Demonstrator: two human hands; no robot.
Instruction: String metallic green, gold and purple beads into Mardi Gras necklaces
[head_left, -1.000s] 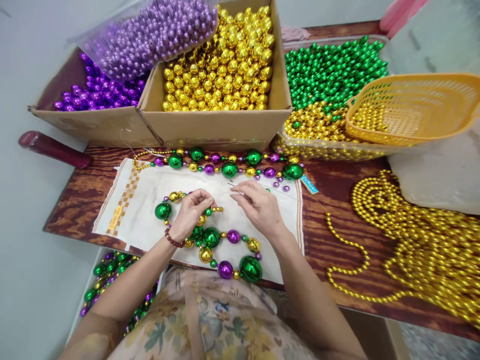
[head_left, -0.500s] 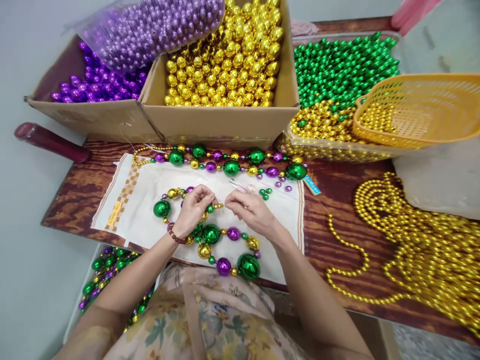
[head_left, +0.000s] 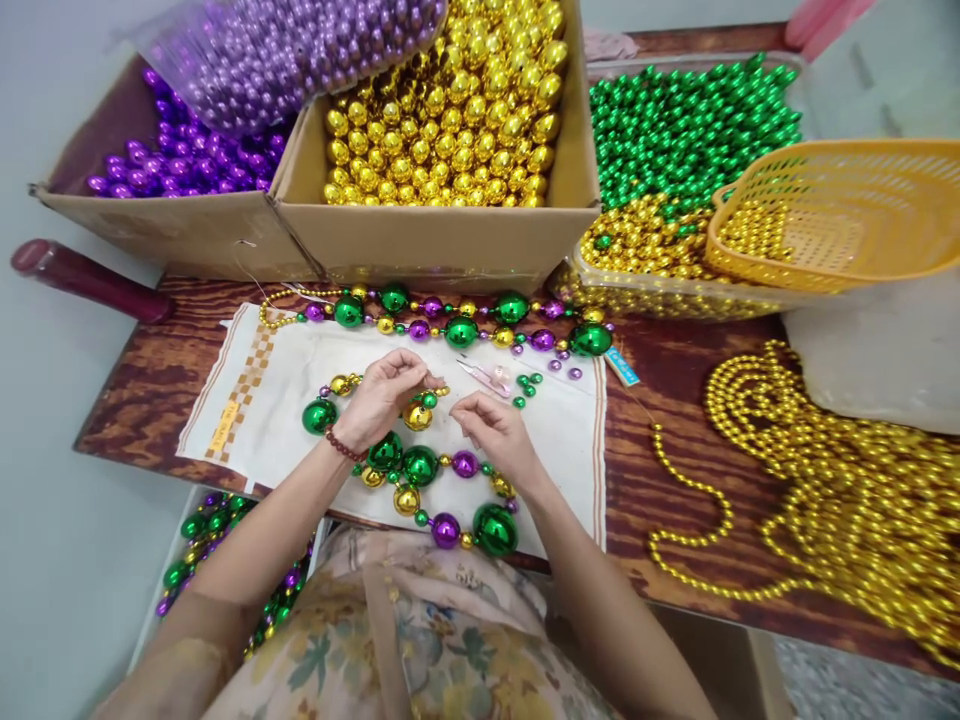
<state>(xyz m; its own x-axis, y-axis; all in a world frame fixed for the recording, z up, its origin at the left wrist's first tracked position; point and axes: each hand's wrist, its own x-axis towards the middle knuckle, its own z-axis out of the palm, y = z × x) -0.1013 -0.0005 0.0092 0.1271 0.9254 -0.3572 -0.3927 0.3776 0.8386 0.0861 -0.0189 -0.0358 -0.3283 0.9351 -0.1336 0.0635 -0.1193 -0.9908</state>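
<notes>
My left hand (head_left: 384, 398) is closed in a pinch at the end of a bead necklace (head_left: 445, 530), where a few small gold beads (head_left: 441, 391) stick out by the fingertips. Large green, purple and gold beads of this necklace curve over the white cloth (head_left: 559, 480) below both hands. To the right, my right hand (head_left: 495, 435) has thumb and fingers pressed together; whatever is between them is too fine to see. Just above it lie small thread snips (head_left: 484, 376), with loose green beads (head_left: 528, 390) and purple beads (head_left: 574, 373) nearby.
A second bead necklace (head_left: 461, 332) stretches along the cloth's back edge. Behind stand cardboard boxes (head_left: 435, 240) of purple and gold beads, then a bin of green beads (head_left: 690, 130) with an orange basket (head_left: 832, 270). Gold bead strands (head_left: 862, 500) cover the table's right side.
My right hand has moved slightly down, and my left hand slightly up and left. More of the snips and a gold bead between the hands now show.
</notes>
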